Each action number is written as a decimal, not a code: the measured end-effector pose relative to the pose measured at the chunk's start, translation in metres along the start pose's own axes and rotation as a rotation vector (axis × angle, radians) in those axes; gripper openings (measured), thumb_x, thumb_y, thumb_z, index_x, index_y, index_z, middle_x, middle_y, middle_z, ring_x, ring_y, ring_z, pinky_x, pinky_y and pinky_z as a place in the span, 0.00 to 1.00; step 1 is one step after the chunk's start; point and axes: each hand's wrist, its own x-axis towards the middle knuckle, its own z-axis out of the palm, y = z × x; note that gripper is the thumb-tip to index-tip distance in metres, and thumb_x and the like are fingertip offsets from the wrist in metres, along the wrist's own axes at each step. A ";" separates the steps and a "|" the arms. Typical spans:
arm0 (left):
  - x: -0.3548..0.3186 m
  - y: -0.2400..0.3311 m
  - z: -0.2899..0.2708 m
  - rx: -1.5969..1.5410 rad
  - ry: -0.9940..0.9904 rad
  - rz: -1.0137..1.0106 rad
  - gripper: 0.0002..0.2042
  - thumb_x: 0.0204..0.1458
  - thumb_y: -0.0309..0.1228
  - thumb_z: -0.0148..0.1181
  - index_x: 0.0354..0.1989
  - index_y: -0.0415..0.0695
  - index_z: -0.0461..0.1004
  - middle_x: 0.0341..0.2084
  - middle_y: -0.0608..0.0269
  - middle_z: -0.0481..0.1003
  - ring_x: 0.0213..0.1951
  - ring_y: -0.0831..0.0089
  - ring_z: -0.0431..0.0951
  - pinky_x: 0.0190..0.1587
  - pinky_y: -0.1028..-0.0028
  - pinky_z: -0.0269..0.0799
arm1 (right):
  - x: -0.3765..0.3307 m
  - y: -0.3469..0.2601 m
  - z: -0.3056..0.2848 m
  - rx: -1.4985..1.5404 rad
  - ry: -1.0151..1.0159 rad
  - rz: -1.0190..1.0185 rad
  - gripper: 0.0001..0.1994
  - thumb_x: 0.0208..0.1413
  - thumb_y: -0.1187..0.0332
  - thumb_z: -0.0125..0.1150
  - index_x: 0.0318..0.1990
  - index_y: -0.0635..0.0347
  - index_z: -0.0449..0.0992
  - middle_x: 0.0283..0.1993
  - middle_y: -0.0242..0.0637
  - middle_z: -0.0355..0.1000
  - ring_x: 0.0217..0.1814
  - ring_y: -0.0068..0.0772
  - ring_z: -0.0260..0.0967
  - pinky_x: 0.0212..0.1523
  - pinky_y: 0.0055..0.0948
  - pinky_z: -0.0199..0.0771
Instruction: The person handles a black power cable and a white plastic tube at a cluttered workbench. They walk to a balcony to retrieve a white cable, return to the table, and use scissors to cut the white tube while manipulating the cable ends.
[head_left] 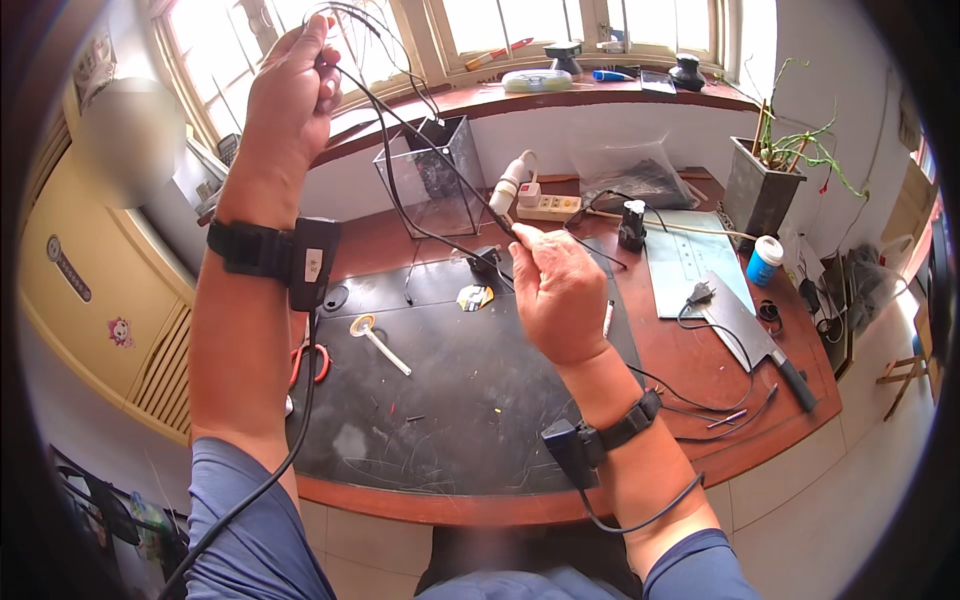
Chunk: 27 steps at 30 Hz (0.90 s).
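Observation:
My left hand (pixel 295 90), raised toward the window at upper left, has its fingers closed on a thin black cable (pixel 385 135). Loops of the cable hang around those fingers. From there, strands run down and right to my right hand (pixel 562 295), whose thumb and fingers pinch the cable over the far part of the desk. Just left of the right hand, a black plug adapter (pixel 485 260) lies on the black desk mat (pixel 400 440). A round yellow-and-black sticker-like piece (pixel 475 297) is beside it.
Behind the cable stands a clear box (pixel 460 150). A white power strip (pixel 548 207), a cleaver (pixel 735 320), a blue-and-white bottle (pixel 765 260) and a plug with cord (pixel 700 293) lie to the right. Red-handled scissors (pixel 321 363) sit left; a potted plant (pixel 765 175) stands far right.

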 end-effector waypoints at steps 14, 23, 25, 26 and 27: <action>-0.084 0.002 -0.030 0.018 -0.019 -0.205 0.15 0.69 0.40 0.61 0.53 0.42 0.75 0.27 0.73 0.72 0.17 0.87 0.60 0.19 0.84 0.55 | -0.010 -0.012 -0.083 -0.061 -0.097 0.005 0.07 0.56 0.75 0.68 0.43 0.62 0.84 0.34 0.43 0.78 0.36 0.45 0.79 0.37 0.37 0.79; -0.185 -0.005 -0.063 -0.002 -0.065 -0.332 0.11 0.69 0.38 0.61 0.47 0.43 0.74 0.26 0.68 0.76 0.15 0.87 0.64 0.16 0.83 0.55 | -0.046 -0.022 -0.126 -0.131 -0.175 0.028 0.06 0.56 0.75 0.67 0.41 0.60 0.84 0.36 0.42 0.78 0.37 0.45 0.78 0.38 0.37 0.78; -0.212 -0.004 -0.069 -0.036 -0.069 -0.352 0.10 0.69 0.37 0.61 0.46 0.43 0.74 0.26 0.67 0.77 0.15 0.87 0.65 0.17 0.83 0.56 | -0.054 -0.026 -0.139 -0.150 -0.174 0.005 0.07 0.56 0.75 0.67 0.41 0.60 0.84 0.36 0.41 0.78 0.38 0.44 0.78 0.38 0.37 0.78; -0.227 -0.002 -0.070 -0.017 -0.079 -0.379 0.10 0.69 0.37 0.61 0.46 0.44 0.74 0.27 0.66 0.77 0.16 0.85 0.66 0.18 0.82 0.57 | -0.059 -0.026 -0.147 -0.194 -0.183 -0.021 0.06 0.56 0.75 0.68 0.41 0.60 0.84 0.37 0.41 0.79 0.38 0.45 0.78 0.40 0.38 0.78; -0.245 -0.001 -0.073 -0.021 -0.057 -0.403 0.09 0.69 0.38 0.61 0.47 0.45 0.74 0.30 0.65 0.79 0.18 0.84 0.69 0.19 0.83 0.59 | -0.063 -0.026 -0.151 -0.205 -0.187 -0.016 0.06 0.56 0.75 0.68 0.41 0.60 0.84 0.37 0.41 0.79 0.39 0.45 0.78 0.41 0.38 0.78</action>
